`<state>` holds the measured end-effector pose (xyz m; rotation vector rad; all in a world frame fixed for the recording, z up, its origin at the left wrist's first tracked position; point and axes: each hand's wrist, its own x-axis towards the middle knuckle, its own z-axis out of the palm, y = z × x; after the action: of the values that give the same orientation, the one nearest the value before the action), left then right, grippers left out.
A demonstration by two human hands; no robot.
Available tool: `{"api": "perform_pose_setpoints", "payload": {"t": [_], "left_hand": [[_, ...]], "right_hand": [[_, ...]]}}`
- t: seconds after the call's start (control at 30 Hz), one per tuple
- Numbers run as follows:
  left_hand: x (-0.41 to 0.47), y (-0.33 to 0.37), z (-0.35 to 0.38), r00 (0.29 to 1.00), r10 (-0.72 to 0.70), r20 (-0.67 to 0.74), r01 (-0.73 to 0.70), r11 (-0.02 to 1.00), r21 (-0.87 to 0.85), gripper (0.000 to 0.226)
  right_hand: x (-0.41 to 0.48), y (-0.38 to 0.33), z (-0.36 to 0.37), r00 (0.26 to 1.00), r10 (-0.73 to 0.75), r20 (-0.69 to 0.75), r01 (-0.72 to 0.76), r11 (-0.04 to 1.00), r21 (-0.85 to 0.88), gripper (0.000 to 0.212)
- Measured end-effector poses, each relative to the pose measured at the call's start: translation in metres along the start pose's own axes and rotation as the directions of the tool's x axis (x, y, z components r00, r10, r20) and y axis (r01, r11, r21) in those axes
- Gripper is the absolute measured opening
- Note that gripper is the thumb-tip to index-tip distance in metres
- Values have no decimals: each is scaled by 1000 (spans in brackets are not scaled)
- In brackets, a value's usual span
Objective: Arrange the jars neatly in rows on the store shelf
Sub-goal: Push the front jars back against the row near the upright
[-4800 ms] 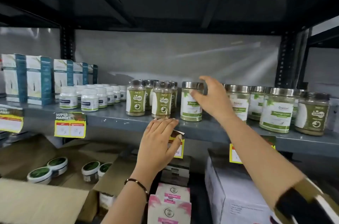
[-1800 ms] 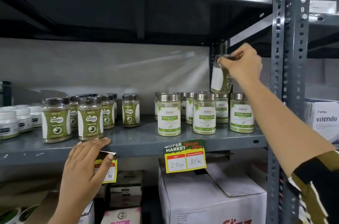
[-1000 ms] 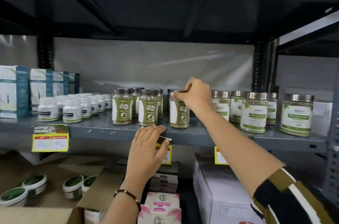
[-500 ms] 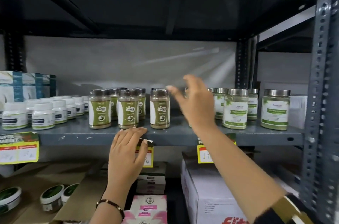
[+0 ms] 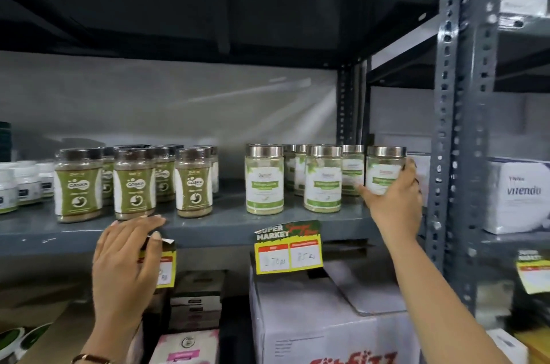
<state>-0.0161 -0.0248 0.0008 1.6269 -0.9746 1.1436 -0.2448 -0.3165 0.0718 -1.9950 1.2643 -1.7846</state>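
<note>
On the grey shelf [image 5: 226, 223] stand two groups of jars. At left are several dark-lidded jars with green labels, the front row including one at the right end [image 5: 193, 183]. At right are several silver-lidded jars with white and green labels, such as the front one [image 5: 264, 180]. My right hand [image 5: 393, 203] is wrapped around the rightmost silver-lidded jar [image 5: 384, 168], which stands at the shelf's right end. My left hand [image 5: 128, 259] rests flat on the shelf's front edge over a yellow price tag [image 5: 166, 267], holding nothing.
A perforated grey upright [image 5: 458, 125] bounds the shelf on the right, with a white box [image 5: 518, 194] beyond it. Small white bottles [image 5: 26, 185] sit at far left. A yellow price tag [image 5: 288, 249] hangs from the edge. Cardboard boxes [image 5: 327, 322] lie below.
My right hand let go of a dark-lidded jar set at the right end of its row, swung right and closed around the rightmost silver-lidded jar. The left hand stayed on the shelf edge.
</note>
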Motion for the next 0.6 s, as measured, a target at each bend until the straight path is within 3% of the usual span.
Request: {"api": "perform_pose_setpoints", "payload": {"t": [0.17, 0.27, 0.4, 0.5, 0.6], "left_hand": [[2, 4, -1, 1000, 2, -10, -2, 1000, 11, 40], [2, 3, 1, 999, 20, -26, -21, 999, -25, 40], [3, 4, 4, 998, 18, -66, -22, 998, -57, 40], [3, -4, 8, 998, 4, -70, -7, 999, -43, 37], [1, -32, 16, 997, -69, -34, 67, 996, -55, 33]], "right_hand": [[5, 6, -5, 993, 5, 116, -15, 997, 81, 90], [-1, 6, -10, 983, -6, 181, -11, 995, 95, 98], [-11, 12, -10, 993, -92, 72, 90, 995, 34, 93], [-12, 14, -6, 995, -99, 33, 97, 995, 38, 74], [-10, 13, -3, 995, -91, 39, 92, 996, -14, 70]]}}
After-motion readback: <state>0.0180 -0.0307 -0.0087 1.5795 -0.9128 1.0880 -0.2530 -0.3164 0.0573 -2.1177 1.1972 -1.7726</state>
